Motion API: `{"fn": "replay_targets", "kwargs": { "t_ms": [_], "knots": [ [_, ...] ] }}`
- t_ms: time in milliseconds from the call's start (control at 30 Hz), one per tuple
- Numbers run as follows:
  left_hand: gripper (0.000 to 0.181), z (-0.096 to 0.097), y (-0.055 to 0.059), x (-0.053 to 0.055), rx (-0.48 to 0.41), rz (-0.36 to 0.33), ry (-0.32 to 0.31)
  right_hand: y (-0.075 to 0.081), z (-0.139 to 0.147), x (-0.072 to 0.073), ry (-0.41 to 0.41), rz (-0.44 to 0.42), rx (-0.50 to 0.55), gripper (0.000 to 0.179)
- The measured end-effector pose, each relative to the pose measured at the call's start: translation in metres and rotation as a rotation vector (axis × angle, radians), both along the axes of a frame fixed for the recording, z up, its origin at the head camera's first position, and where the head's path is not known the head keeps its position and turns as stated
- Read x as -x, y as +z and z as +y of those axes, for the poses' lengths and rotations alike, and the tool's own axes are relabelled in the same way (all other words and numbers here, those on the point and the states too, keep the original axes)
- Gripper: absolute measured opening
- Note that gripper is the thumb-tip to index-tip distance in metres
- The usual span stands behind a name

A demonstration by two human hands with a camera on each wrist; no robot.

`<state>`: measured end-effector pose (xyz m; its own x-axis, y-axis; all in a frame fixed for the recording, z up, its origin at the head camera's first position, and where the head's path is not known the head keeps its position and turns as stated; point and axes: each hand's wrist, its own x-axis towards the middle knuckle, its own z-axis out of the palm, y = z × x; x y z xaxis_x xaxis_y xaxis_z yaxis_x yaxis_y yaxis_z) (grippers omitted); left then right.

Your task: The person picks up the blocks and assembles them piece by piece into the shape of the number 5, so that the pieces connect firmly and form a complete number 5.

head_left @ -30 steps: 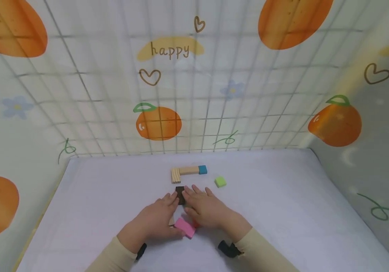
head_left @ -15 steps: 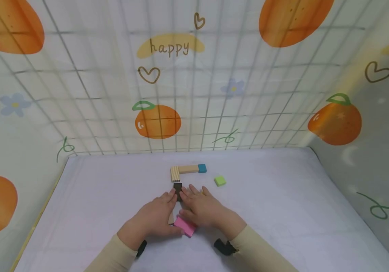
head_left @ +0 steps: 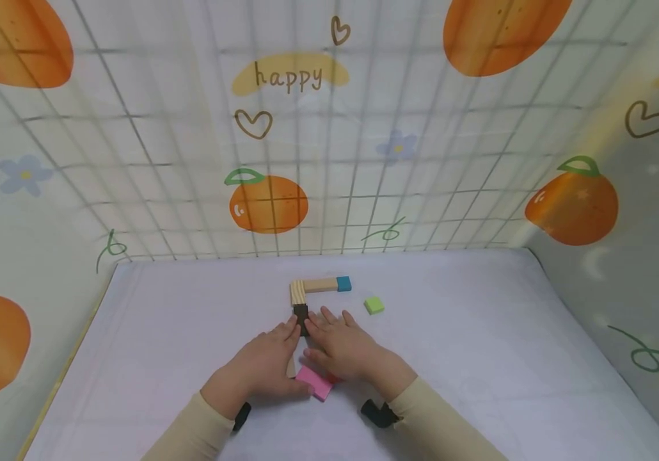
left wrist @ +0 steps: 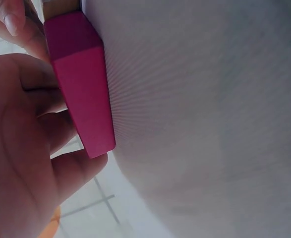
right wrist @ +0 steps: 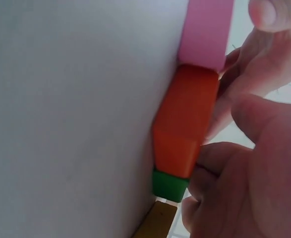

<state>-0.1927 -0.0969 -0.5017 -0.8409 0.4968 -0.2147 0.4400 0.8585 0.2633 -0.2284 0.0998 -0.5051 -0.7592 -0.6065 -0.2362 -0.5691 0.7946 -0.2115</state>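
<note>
A black block [head_left: 301, 320] lies flat on the table between both hands, its far end meeting a striped wooden block [head_left: 298, 292]. The fingertips of my left hand [head_left: 263, 366] touch its left side, and those of my right hand [head_left: 348, 349] touch its right side, fingers fairly straight. Nearer me, the left thumb reaches to a tilted pink block [head_left: 314, 383]. A bit of pale wooden block [head_left: 291, 367] shows by the left palm. Beneath the right hand, the right wrist view shows an orange block [right wrist: 187, 104], a green block [right wrist: 170, 186] and a yellow one [right wrist: 157, 220] in line after the pink.
From the striped block, a plain wooden block [head_left: 320, 285] runs right to a blue block [head_left: 343, 283]. A lime-green block [head_left: 374, 305] lies alone to the right. A printed fabric wall [head_left: 450, 211] rises behind the white table [head_left: 479, 320].
The black block has slid away from me with both hands, closing the small gap to the striped block. The other blocks keep their arrangement; the head view has shifted slightly.
</note>
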Motion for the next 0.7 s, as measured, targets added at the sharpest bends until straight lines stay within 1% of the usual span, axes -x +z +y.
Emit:
{"fn": "replay_targets", "kwargs": {
  "t_ms": [100, 333, 500, 700],
  "knots": [
    [0.113, -0.0002, -0.0001, 0.0002, -0.001, -0.002, 0.000, 0.0001, 0.0001, 0.0007, 0.004, 0.003, 0.004, 0.070],
    [0.114, -0.0005, -0.0007, -0.0003, -0.004, 0.000, 0.006, 0.0009, -0.0007, 0.0013, -0.001, -0.023, 0.025, 0.072],
    [0.114, -0.0007, 0.0002, -0.0008, -0.016, -0.004, 0.005, 0.0012, -0.0019, 0.0004, -0.011, -0.026, 0.023, 0.073],
    [0.113, -0.0032, -0.0012, 0.0001, -0.024, -0.008, 0.000, 0.0037, -0.0027, -0.0018, -0.021, -0.037, 0.028, 0.074]
  ]
}}
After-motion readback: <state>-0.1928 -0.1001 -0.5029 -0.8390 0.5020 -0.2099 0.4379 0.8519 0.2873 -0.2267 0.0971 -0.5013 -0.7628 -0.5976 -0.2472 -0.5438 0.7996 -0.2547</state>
